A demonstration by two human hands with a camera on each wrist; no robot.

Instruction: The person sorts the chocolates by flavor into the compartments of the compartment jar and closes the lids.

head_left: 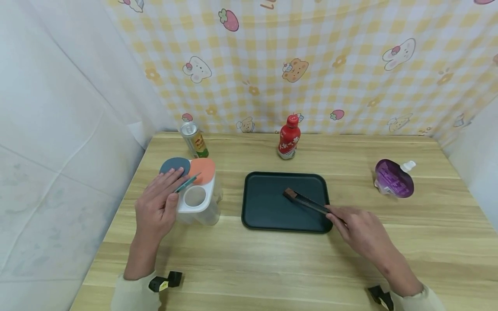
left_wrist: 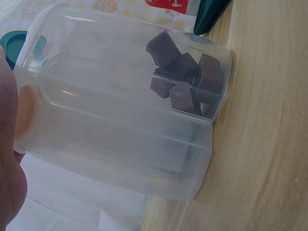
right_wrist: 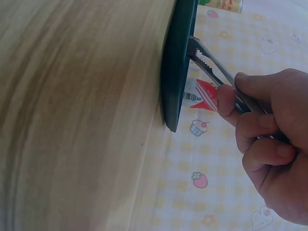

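Note:
My left hand [head_left: 157, 207] rests with fairly straight fingers on top of a clear plastic storage container [head_left: 198, 216], over its blue lid [head_left: 175, 165]. Close to the fingers, a teal lid [head_left: 187, 183] stands tilted up beside the uncovered round opening. Several dark brown chunks [left_wrist: 185, 98] lie at the bottom of one compartment in the left wrist view. My right hand [head_left: 362, 229] holds dark tongs [head_left: 311, 204], fingers curled round them in the right wrist view. At the tongs' tips, over the dark green tray [head_left: 268, 222], is a brown chunk [head_left: 289, 193].
An orange lid [head_left: 204, 169] covers another part of the container. Behind stand a drink can [head_left: 195, 140] and a red bottle [head_left: 289, 138]. A purple spouted pouch [head_left: 394, 179] is at the right on the wooden table [head_left: 253, 268]. A checked curtain [head_left: 249, 65] hangs behind.

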